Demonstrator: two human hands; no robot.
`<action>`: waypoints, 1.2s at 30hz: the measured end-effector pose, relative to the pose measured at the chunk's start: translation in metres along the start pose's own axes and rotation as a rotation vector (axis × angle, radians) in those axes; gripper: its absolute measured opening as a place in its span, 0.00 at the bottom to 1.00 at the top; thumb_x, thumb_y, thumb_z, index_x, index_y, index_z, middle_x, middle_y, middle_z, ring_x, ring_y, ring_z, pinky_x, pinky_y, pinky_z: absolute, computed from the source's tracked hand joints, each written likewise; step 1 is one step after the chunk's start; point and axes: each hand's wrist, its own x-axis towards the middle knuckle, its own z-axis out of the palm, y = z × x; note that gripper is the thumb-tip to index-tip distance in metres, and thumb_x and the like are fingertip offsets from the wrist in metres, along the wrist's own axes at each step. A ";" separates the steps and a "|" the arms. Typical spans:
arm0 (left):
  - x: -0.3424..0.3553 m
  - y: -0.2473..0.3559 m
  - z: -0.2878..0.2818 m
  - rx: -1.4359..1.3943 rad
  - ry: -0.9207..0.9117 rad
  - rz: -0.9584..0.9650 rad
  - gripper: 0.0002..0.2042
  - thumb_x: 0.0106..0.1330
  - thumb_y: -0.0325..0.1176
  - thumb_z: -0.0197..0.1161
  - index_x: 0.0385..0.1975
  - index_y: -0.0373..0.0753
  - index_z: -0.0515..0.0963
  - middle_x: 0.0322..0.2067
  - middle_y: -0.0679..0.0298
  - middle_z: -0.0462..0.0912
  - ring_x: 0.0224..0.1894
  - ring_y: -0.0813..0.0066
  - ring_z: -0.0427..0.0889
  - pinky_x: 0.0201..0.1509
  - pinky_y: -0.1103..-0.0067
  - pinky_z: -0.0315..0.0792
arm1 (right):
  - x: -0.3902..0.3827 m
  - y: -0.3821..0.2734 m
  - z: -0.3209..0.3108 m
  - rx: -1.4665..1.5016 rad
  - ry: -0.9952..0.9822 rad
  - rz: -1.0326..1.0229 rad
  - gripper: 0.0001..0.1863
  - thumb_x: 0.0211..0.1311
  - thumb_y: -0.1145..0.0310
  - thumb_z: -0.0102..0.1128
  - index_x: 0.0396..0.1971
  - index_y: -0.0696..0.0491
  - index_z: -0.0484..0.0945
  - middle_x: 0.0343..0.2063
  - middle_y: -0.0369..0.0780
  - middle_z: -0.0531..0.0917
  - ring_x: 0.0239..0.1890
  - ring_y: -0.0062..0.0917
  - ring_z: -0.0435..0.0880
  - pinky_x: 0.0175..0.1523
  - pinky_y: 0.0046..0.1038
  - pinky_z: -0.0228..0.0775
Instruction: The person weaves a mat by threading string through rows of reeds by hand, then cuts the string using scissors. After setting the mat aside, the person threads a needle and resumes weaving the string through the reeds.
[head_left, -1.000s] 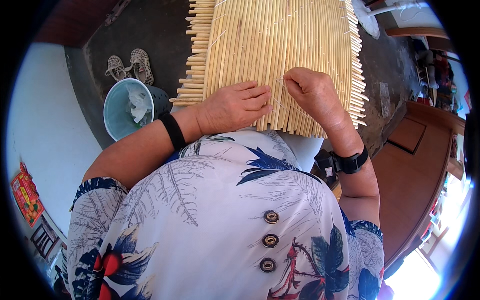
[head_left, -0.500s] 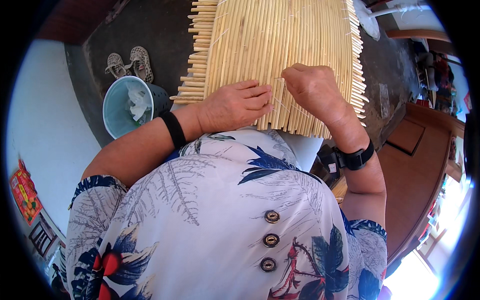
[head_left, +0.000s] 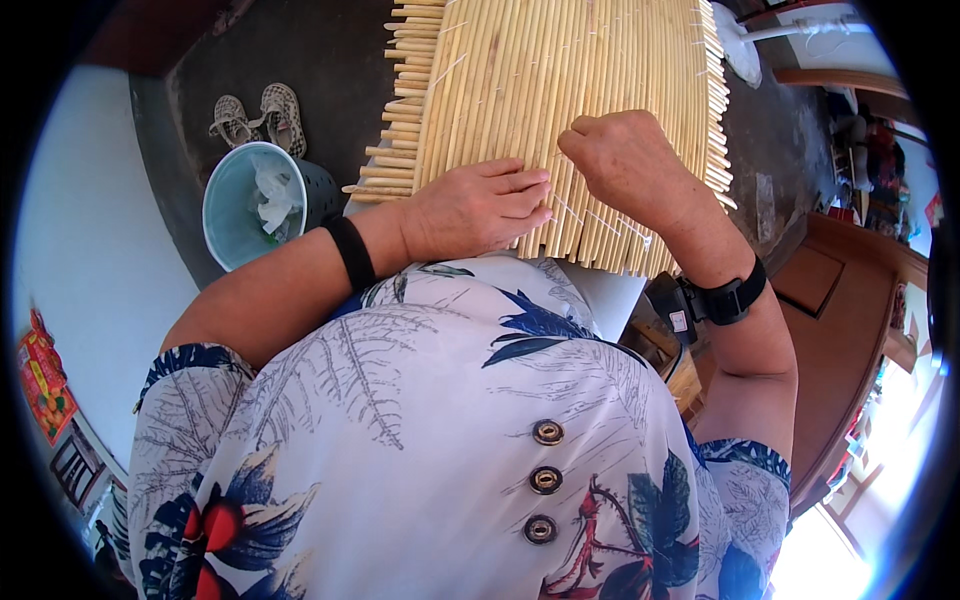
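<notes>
A mat of pale, straight sticks (head_left: 520, 90), laid side by side and bound with white thread, stretches away in front of me. Flat near its close edge rests my left hand (head_left: 478, 208), fingers extended across the sticks. Over the mat's right part, my right hand (head_left: 628, 165) is closed in a pinch, knuckles up. Whatever thin thing it grips is hidden from view. White thread stitches (head_left: 570, 208) cross the sticks between and below the hands. Uneven stick ends jut out along both sides.
At the left stands a light blue bin (head_left: 222, 215) with crumpled plastic inside. Behind it, a pair of checkered shoes (head_left: 283, 115) lies on the dark floor. Brown wooden furniture (head_left: 840, 340) is close on my right. A white stand base (head_left: 738, 50) sits beyond the mat's right side.
My right hand has risen slightly away from me, its forearm swinging outward to the right. A thin needle-like sliver seen at its fingertips no longer shows. My left hand stays almost in place.
</notes>
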 end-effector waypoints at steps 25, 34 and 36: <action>0.004 0.002 -0.012 -0.012 -0.014 0.026 0.16 0.52 0.30 0.60 0.42 0.38 0.77 0.45 0.58 0.76 0.52 0.64 0.74 0.57 0.70 0.68 | -0.044 0.006 0.003 0.286 0.079 0.305 0.25 0.51 0.66 0.60 0.52 0.50 0.70 0.40 0.43 0.78 0.39 0.39 0.80 0.40 0.33 0.73; 0.017 0.005 -0.061 -0.058 0.121 -0.202 0.10 0.55 0.29 0.60 0.38 0.37 0.78 0.40 0.54 0.79 0.47 0.59 0.78 0.52 0.72 0.72 | -0.123 -0.032 0.030 0.229 0.050 0.246 0.49 0.47 0.31 0.50 0.63 0.52 0.57 0.63 0.54 0.53 0.67 0.49 0.45 0.69 0.46 0.35; 0.014 0.003 -0.087 -0.050 0.128 -0.308 0.09 0.56 0.29 0.60 0.37 0.37 0.79 0.36 0.55 0.79 0.43 0.60 0.79 0.50 0.73 0.73 | -0.114 -0.035 0.025 0.252 0.044 0.301 0.48 0.47 0.37 0.56 0.63 0.52 0.56 0.64 0.55 0.51 0.68 0.49 0.43 0.69 0.45 0.32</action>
